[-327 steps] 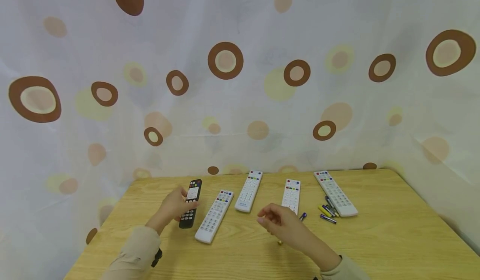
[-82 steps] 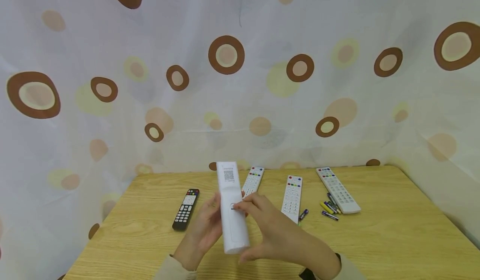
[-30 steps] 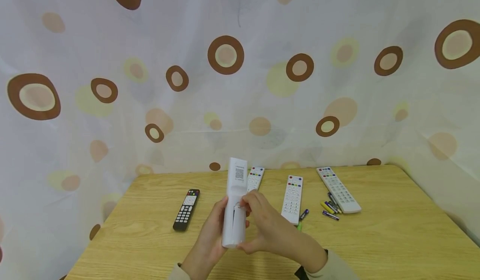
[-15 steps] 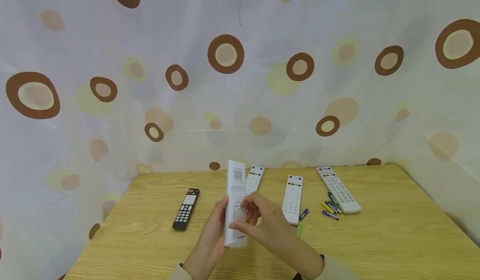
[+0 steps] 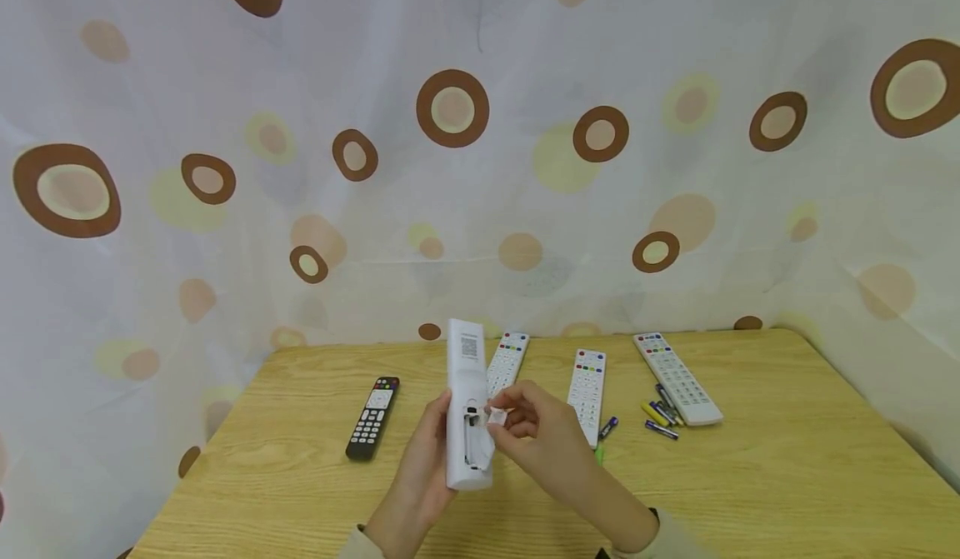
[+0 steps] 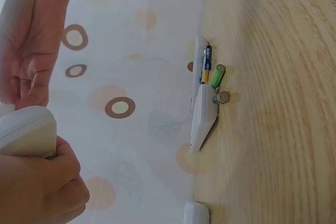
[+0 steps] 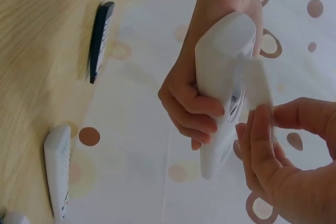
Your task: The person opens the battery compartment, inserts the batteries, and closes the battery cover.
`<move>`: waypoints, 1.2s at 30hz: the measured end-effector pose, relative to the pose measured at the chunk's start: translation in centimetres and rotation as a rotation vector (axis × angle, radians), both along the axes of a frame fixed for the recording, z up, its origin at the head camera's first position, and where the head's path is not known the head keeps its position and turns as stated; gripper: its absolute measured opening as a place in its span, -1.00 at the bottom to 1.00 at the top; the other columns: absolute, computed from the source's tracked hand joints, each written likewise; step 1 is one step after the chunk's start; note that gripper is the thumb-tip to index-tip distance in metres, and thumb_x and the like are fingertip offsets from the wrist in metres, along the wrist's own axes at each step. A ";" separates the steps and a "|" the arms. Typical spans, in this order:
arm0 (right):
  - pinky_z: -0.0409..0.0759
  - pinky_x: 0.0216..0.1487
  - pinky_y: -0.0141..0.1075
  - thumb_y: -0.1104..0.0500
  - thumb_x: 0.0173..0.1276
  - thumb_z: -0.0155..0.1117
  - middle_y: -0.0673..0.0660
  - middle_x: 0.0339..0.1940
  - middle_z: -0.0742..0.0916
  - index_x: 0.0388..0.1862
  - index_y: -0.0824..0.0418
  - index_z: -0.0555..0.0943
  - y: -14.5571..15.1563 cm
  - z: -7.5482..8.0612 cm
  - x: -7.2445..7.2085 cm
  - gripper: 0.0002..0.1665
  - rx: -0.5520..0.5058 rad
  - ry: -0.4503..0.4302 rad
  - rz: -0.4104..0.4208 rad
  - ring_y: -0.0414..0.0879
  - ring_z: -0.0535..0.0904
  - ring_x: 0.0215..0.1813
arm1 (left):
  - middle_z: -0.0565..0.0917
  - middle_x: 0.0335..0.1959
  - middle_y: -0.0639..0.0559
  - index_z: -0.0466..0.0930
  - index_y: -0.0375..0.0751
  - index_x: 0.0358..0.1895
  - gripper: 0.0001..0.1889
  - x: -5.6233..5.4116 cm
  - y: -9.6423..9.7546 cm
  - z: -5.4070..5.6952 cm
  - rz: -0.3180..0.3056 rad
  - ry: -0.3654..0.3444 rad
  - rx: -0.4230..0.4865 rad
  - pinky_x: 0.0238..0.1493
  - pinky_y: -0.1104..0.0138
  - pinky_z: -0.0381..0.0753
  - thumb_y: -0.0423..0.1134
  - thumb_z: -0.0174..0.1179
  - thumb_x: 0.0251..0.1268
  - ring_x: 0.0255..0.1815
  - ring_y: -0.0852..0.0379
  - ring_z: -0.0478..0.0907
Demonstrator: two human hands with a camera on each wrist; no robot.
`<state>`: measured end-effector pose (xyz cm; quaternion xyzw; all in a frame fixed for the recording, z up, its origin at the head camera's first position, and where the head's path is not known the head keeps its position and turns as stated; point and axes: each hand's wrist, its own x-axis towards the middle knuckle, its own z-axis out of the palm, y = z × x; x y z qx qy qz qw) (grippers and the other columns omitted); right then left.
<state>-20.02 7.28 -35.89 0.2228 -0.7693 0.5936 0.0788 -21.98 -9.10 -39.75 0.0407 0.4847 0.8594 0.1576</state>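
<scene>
My left hand (image 5: 422,452) grips a white remote control (image 5: 467,380), its back turned towards me and tilted upright above the table. The battery compartment (image 5: 472,441) in the remote's lower half is uncovered; whether a battery lies inside is too small to tell. Between thumb and fingers, my right hand (image 5: 546,436) pinches the white battery cover (image 5: 497,416) at the compartment's right edge. From the right wrist view, the cover (image 7: 258,85) stands out at an angle from the remote (image 7: 223,61), and the left fingers (image 7: 197,108) curl round the remote's side.
A black remote (image 5: 372,419) lies on the wooden table (image 5: 285,476) at left. Further white remotes lie behind (image 5: 507,361) and to the right (image 5: 587,396), one at far right (image 5: 678,381). Several loose batteries (image 5: 660,415) sit beside that one; a green battery (image 6: 218,76) lies near the middle-right remote.
Earlier the left hand set down the black remote and lifted a white one, turning it over. Just now the right hand has lifted the battery cover off the compartment, towards the right.
</scene>
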 end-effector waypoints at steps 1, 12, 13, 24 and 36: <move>0.64 -0.24 -0.41 0.42 0.22 0.32 0.23 -0.16 0.69 -0.13 0.38 0.53 0.3 0.0 -0.1 -0.76 -0.008 -0.029 0.012 -0.13 0.61 -0.26 | 0.45 0.03 0.07 -0.04 -0.21 0.45 -0.38 0.0 0.0 0.0 0.004 -0.003 0.001 0.02 0.33 0.43 0.13 -0.35 0.54 -0.01 0.21 0.42; 0.63 -0.19 -0.38 0.36 0.24 0.33 0.24 -0.12 0.71 -0.09 0.35 0.60 2.3 -0.2 -1.5 -0.75 0.011 -0.124 0.022 -0.02 0.63 -0.15 | 0.49 0.04 0.01 -0.08 -0.25 0.44 -0.37 -0.1 -0.2 0.3 -0.002 -0.012 0.053 0.05 0.34 0.46 0.12 -0.33 0.54 -0.01 0.21 0.48; 0.63 -0.18 -0.38 0.36 0.24 0.33 0.22 -0.13 0.71 -0.08 0.36 0.60 2.5 -0.3 -1.6 -0.74 0.021 -0.120 0.012 -0.02 0.63 -0.15 | 0.48 0.05 0.00 -0.10 -0.25 0.45 -0.36 0.0 -0.2 0.4 -0.002 -0.013 0.060 0.07 0.33 0.47 0.12 -0.32 0.54 0.01 0.19 0.49; 0.55 -0.37 -0.40 0.36 0.12 0.43 0.02 -0.36 0.71 -0.27 0.26 0.68 4.1 -2.7 -3.1 -0.82 0.312 -0.153 -0.068 -0.18 0.56 -0.36 | 0.42 0.11 -0.11 -0.19 -0.16 0.49 -0.41 0.2 -1.0 0.8 0.023 -0.036 0.086 0.14 0.23 0.51 0.05 -0.38 0.57 0.04 0.11 0.50; 0.42 -0.51 -0.40 0.48 -0.10 0.44 -0.01 -0.62 0.55 -0.53 0.28 0.65 3.7 -6.8 -5.0 -0.81 0.500 -0.180 0.058 -0.18 0.42 -0.50 | 0.43 0.13 -0.14 -0.17 -0.20 0.48 -0.39 0.3 -0.7 0.8 0.012 -0.040 0.106 0.14 0.22 0.51 0.05 -0.34 0.56 0.04 0.12 0.51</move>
